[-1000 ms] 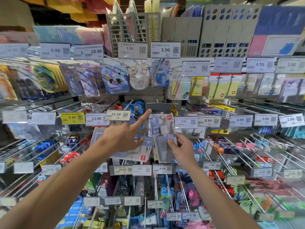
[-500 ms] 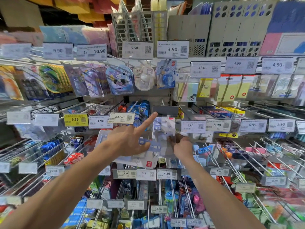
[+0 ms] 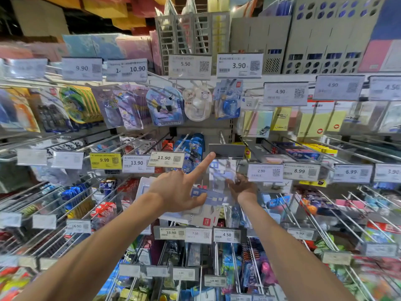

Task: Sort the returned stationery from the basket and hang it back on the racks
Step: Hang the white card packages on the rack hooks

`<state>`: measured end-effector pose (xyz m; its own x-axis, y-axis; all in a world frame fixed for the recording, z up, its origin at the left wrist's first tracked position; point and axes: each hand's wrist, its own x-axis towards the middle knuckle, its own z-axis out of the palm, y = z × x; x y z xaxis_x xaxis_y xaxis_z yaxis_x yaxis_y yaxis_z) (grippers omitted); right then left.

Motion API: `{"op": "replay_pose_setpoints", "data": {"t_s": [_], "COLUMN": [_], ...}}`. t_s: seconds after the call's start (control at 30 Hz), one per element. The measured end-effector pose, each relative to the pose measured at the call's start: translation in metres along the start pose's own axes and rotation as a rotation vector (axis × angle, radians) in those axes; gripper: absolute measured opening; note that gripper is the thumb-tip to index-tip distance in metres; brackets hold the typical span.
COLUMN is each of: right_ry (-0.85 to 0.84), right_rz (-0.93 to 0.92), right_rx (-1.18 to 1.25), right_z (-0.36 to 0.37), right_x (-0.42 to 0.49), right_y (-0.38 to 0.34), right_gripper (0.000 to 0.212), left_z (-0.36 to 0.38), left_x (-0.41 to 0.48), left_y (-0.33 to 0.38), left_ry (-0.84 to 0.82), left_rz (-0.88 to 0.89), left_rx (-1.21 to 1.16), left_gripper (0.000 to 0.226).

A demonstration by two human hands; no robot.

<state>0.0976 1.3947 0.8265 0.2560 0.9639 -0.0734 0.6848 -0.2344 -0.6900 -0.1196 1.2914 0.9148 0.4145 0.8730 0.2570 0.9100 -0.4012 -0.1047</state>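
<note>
My right hand (image 3: 242, 189) holds a blurred blue-and-white blister pack (image 3: 221, 173) by its lower edge, up against the rack just under a blank grey label holder (image 3: 226, 150). My left hand (image 3: 178, 192) is beside it on the left. Its index finger points straight up and its tip touches the label holder's lower left corner. The thumb and other fingers of that hand grip further flat white-and-blue packs (image 3: 204, 216) with a red logo. The hook behind the label holder is hidden.
Long metal hooks with price tags stick out toward me in rows, such as the 11.90 tag (image 3: 166, 158) to the left and the 2.90 tag (image 3: 265, 172) to the right. Grey file holders (image 3: 282, 40) stand on the top shelf.
My right hand has carried the blister pack up and deeper into the rack, under the grey label holder. My left index finger has risen with it to the holder's edge.
</note>
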Motion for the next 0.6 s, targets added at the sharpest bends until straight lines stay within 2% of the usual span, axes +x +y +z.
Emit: {"op": "replay_pose_setpoints", "data": {"t_s": [0.07,0.17,0.2,0.23,0.33,0.4,0.47,0.6], "right_ry": [0.027,0.127,0.092,0.006,-0.482,-0.681,-0.732,-0.731], "right_rz": [-0.041,-0.145,-0.147,-0.151,-0.180,-0.177,-0.151,-0.079], "right_rx": [0.097,0.112,0.127,0.148,0.131,0.065,0.133,0.504], "right_z": [0.002,0.000,-0.004,-0.008,-0.022,-0.031,-0.033,-0.021], "right_x": [-0.006,-0.028,-0.037,-0.046,-0.073,-0.093,-0.109,-0.126], "right_y": [0.006,0.020,0.024,0.028,0.035,0.038,0.040,0.045], "right_gripper": [0.047,0.018,0.012,0.012,0.030,0.024,0.019,0.035], "left_z": [0.001,0.001,0.001,0.001,0.002,0.003,0.005,0.007], "left_x": [0.000,-0.001,-0.001,-0.002,0.000,0.001,0.001,-0.001], "left_y": [0.001,0.002,0.003,0.003,0.006,0.009,0.013,0.018], "left_ry": [-0.001,-0.004,-0.007,-0.010,-0.024,-0.026,-0.024,-0.012], "left_rz": [-0.006,-0.013,-0.014,-0.013,-0.001,0.007,0.003,-0.024], "left_rx": [-0.013,-0.036,-0.049,-0.063,-0.110,-0.154,-0.200,-0.257], "left_gripper": [0.102,0.101,0.101,0.101,0.101,0.101,0.099,0.093]}}
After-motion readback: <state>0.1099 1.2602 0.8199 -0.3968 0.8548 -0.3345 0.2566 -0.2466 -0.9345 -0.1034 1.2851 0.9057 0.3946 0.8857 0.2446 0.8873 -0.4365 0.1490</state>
